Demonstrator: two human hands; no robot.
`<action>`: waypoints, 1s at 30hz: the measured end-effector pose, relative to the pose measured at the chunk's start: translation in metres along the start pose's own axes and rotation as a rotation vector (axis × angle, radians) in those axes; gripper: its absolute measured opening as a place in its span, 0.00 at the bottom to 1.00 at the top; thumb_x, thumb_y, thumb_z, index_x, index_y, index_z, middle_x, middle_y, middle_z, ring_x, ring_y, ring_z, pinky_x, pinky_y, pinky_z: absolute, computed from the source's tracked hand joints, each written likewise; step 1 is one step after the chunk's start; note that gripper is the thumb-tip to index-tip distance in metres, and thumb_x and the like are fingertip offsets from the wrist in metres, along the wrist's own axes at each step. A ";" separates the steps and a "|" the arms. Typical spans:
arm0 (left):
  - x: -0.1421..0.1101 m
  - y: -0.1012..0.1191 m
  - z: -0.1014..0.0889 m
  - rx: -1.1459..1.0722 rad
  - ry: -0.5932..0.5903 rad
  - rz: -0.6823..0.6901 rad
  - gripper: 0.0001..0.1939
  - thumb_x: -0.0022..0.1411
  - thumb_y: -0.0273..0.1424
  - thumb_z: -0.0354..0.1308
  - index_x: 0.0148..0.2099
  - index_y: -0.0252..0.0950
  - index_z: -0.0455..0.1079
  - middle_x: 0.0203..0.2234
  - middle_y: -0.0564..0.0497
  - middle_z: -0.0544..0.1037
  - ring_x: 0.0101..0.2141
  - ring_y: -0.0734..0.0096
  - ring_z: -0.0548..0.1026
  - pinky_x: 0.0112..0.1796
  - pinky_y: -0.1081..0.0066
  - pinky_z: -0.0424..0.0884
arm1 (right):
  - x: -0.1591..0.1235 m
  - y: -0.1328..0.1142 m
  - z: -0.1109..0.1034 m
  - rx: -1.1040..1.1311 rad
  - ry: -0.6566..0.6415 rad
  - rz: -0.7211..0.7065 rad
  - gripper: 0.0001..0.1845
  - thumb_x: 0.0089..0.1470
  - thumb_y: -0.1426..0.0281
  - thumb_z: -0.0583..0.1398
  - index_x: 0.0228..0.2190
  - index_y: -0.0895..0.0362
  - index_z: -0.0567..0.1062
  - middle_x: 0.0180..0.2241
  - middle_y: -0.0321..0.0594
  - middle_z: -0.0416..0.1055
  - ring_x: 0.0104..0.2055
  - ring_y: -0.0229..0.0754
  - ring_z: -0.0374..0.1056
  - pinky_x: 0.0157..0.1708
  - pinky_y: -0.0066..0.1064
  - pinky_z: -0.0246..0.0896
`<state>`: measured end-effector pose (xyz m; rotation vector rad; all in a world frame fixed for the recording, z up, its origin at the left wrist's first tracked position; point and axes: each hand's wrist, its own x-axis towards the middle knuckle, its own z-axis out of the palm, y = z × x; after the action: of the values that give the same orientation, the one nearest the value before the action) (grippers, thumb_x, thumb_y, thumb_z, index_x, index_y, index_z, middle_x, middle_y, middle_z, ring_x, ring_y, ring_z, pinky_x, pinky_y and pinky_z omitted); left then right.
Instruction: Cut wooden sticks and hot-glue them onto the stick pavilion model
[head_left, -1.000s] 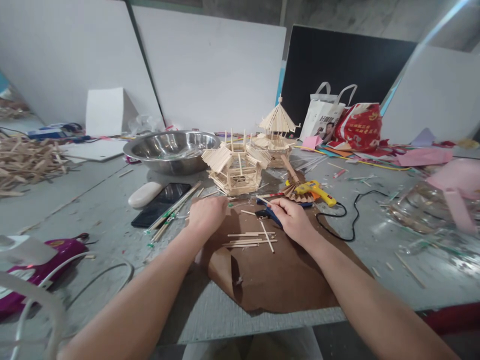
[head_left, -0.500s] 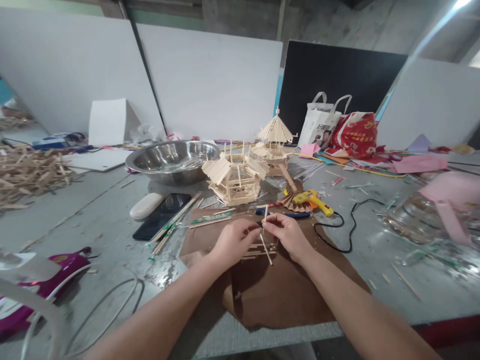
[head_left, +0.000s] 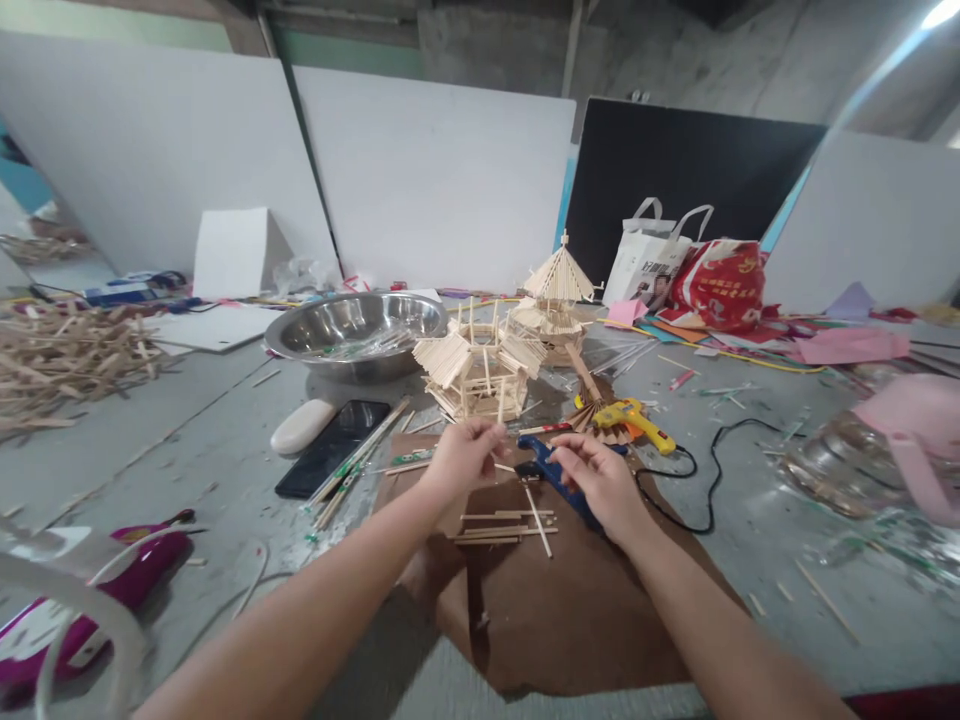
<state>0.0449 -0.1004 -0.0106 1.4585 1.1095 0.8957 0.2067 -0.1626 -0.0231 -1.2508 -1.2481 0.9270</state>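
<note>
My left hand [head_left: 466, 462] is closed, its thumb and fingertips pinching a short pale wooden stick [head_left: 501, 408] that points upward. My right hand [head_left: 600, 482] hovers with loosely curled fingers apart, and no stick shows in it. Partly hidden under it is a blue-handled tool with a dark head, like pliers [head_left: 571, 492]. Several thin wooden sticks [head_left: 491, 530] lie below the hands on a brown sheet [head_left: 570, 620], with one stick [head_left: 538, 520] lying across their right ends. Behind my left hand stands a roofless stick-built pavilion model [head_left: 484, 365].
A finished-looking pavilion [head_left: 561, 285] with a pointed roof stands behind. A steel basin [head_left: 352, 365], phone [head_left: 330, 450] and white oval case [head_left: 302, 427] are on the left. At right are a yellow glue gun [head_left: 637, 425] with its cord and a clear jug [head_left: 855, 450].
My hands came together around the upright stick, then drew apart. The stick passed from my right hand to my left, and the right fingers loosened.
</note>
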 end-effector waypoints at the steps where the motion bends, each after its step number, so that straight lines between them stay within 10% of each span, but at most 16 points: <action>1: 0.007 0.001 -0.005 -0.037 0.062 0.006 0.15 0.48 0.41 0.52 0.23 0.33 0.62 0.15 0.54 0.69 0.10 0.83 0.60 0.13 0.80 0.55 | 0.002 -0.004 -0.006 -0.044 -0.002 -0.019 0.15 0.45 0.60 0.55 0.31 0.58 0.69 0.25 0.36 0.67 0.21 0.32 0.58 0.22 0.25 0.55; 7: 0.041 -0.004 -0.022 -0.001 0.236 0.014 0.15 0.48 0.40 0.52 0.22 0.32 0.62 0.13 0.54 0.69 0.08 0.83 0.59 0.10 0.80 0.53 | 0.013 -0.018 -0.053 -0.503 0.033 -0.123 0.15 0.47 0.59 0.53 0.31 0.56 0.71 0.28 0.39 0.70 0.27 0.37 0.64 0.28 0.29 0.58; 15: 0.057 -0.009 -0.015 0.013 0.264 -0.048 0.14 0.48 0.39 0.51 0.25 0.31 0.65 0.18 0.51 0.73 0.07 0.82 0.61 0.09 0.79 0.54 | 0.023 0.024 -0.115 -1.272 0.286 -0.064 0.15 0.47 0.63 0.50 0.32 0.58 0.70 0.30 0.45 0.71 0.33 0.47 0.65 0.31 0.35 0.57; 30: 0.060 -0.004 -0.020 -0.223 0.098 -0.176 0.16 0.47 0.41 0.54 0.28 0.31 0.66 0.19 0.51 0.73 0.09 0.84 0.61 0.10 0.80 0.53 | 0.035 0.056 -0.139 -1.308 0.137 0.281 0.25 0.46 0.53 0.47 0.39 0.56 0.67 0.37 0.47 0.69 0.38 0.50 0.66 0.31 0.35 0.57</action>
<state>0.0429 -0.0370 -0.0130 1.1275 1.1517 0.9415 0.3552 -0.1431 -0.0572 -2.4823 -1.6220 0.0715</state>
